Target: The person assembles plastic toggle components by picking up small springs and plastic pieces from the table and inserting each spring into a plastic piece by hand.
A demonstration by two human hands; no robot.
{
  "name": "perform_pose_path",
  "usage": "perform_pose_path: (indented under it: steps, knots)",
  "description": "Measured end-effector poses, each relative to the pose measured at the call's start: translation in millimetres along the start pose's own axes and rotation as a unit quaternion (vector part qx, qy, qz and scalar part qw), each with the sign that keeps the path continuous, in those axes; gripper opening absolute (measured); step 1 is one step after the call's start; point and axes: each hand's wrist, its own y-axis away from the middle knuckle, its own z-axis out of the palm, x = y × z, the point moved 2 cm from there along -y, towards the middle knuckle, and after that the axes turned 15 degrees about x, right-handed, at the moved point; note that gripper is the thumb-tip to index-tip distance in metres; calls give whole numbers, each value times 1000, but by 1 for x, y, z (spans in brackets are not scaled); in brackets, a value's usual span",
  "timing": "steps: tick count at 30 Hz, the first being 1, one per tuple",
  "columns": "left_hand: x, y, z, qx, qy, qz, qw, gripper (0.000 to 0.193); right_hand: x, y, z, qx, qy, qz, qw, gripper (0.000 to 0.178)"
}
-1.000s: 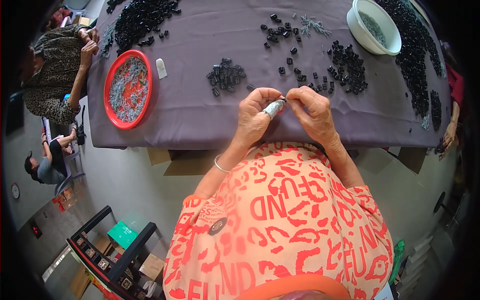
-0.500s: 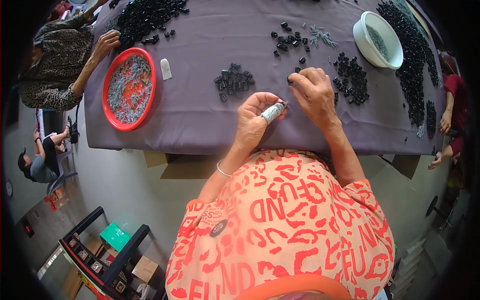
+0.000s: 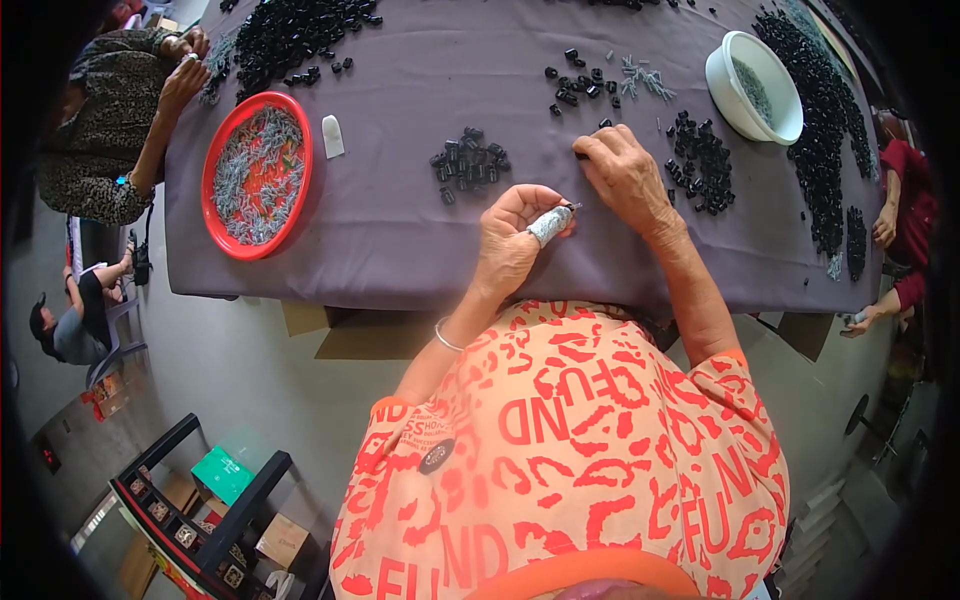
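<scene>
My left hand (image 3: 513, 237) is closed in a pinch in front of me, its thumb wrapped in silvery tape (image 3: 548, 226). Between its fingertips sits a small dark piece with a thin grey pin (image 3: 574, 206) sticking out. My right hand (image 3: 628, 180) is a little farther off and to the right, thumb and fingers pinched on a small black plastic piece (image 3: 581, 155). Left of my hands lies a loose cluster of black plastic pieces (image 3: 468, 163). Another cluster of black pieces (image 3: 703, 165) lies just right of my right hand.
A red tray (image 3: 208, 185) of grey pins stands at left, beside a white oval piece (image 3: 332, 137). A white bowl (image 3: 715, 75) of grey pins stands at right. Large black heaps (image 3: 290, 40) lie beyond. Co-workers' hands (image 3: 185, 75) are at the left edge and others at the right.
My right hand has shifted slightly, its fingers staying pinched. My left hand keeps its hold almost in place. The left co-worker's hand has drawn back from the black heap.
</scene>
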Motion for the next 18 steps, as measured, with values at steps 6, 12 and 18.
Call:
perform_pose_path:
  steps: [6, 12, 18]
  knots:
    - [1, 2, 2, 7, -12, 6, 1000, 15, -1, 3, -19, -6, -208, 190, 959, 13]
    - [10, 5, 5, 20, 10, 4, 1000, 16, -16, 28, -30, 22, -493, 451, 744, 13]
    - [21, 13, 18, -7, -40, 47, 998, 18, -30, 38, -35, 68, -545, 424, 720, 17]
